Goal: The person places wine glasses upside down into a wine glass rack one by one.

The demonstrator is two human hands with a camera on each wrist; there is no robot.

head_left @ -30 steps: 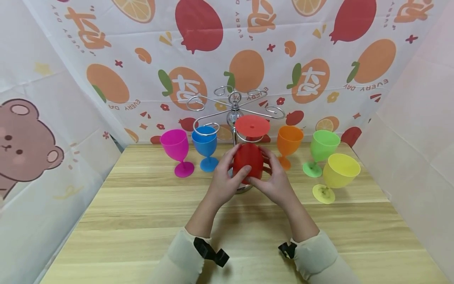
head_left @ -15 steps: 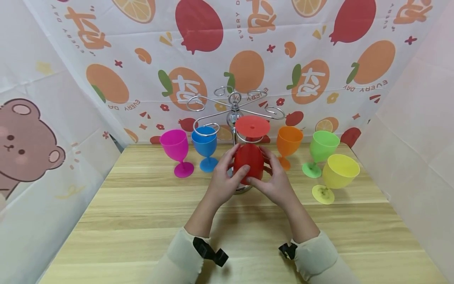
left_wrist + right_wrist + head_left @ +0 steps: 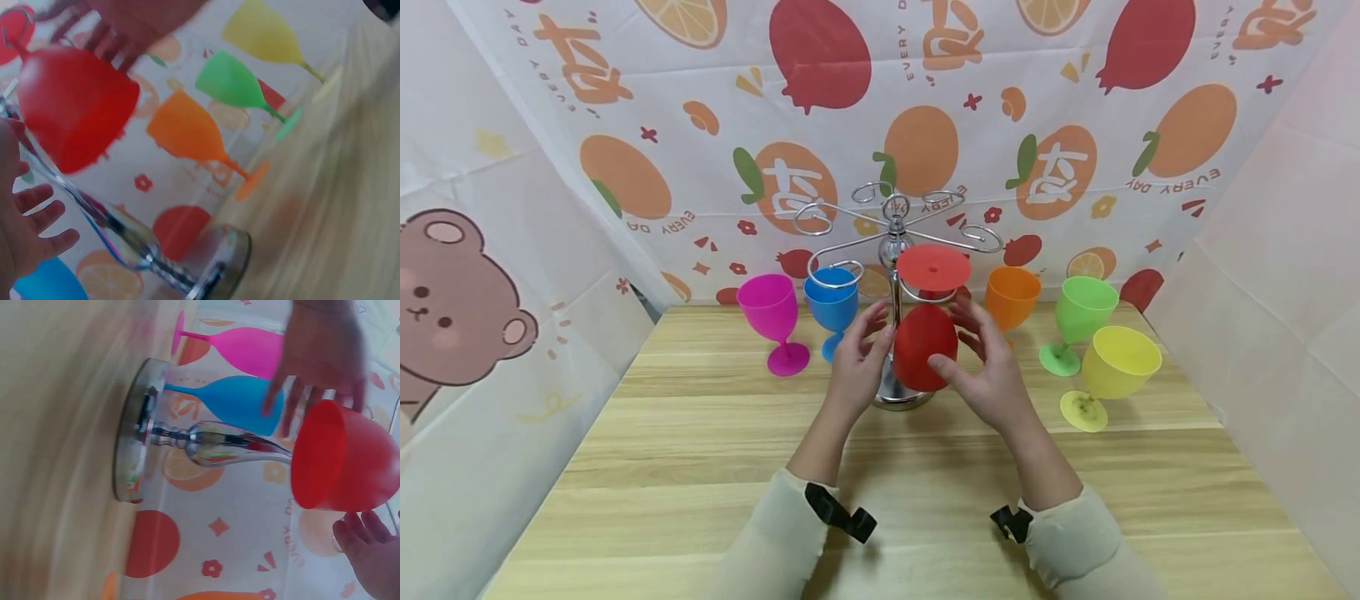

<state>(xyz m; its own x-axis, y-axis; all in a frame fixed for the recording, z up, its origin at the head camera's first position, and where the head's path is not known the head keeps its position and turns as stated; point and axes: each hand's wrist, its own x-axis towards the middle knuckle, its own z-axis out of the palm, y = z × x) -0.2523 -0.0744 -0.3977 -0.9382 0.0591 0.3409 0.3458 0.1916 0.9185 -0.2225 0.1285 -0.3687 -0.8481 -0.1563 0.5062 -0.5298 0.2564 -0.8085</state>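
A red goblet (image 3: 925, 346) hangs upside down from one looped arm of a chrome stemware rack (image 3: 897, 250), its round foot on top and its bowl below. Both hands are around the bowl. My left hand (image 3: 853, 375) stands off to its left with loosely bent fingers, near the rack's post. On the other side, my right hand (image 3: 992, 383) has its fingers spread apart, the thumb overlapping the bowl in the head view. In the right wrist view the right hand (image 3: 372, 553) lies right beside the bowl, and nothing is gripped.
Left of the rack stand a magenta goblet (image 3: 769, 305) and a blue goblet (image 3: 832, 302). To its right are an orange goblet (image 3: 1011, 298), a green goblet (image 3: 1086, 305) and a yellow goblet (image 3: 1120, 362). Behind the wooden table (image 3: 700, 500) hangs a fruit-print cloth (image 3: 700, 183).
Both hands held the red goblet's bowl before. Now the left hand has let go and moved left, and the right hand has loosened and opened. The goblet hangs in the same place.
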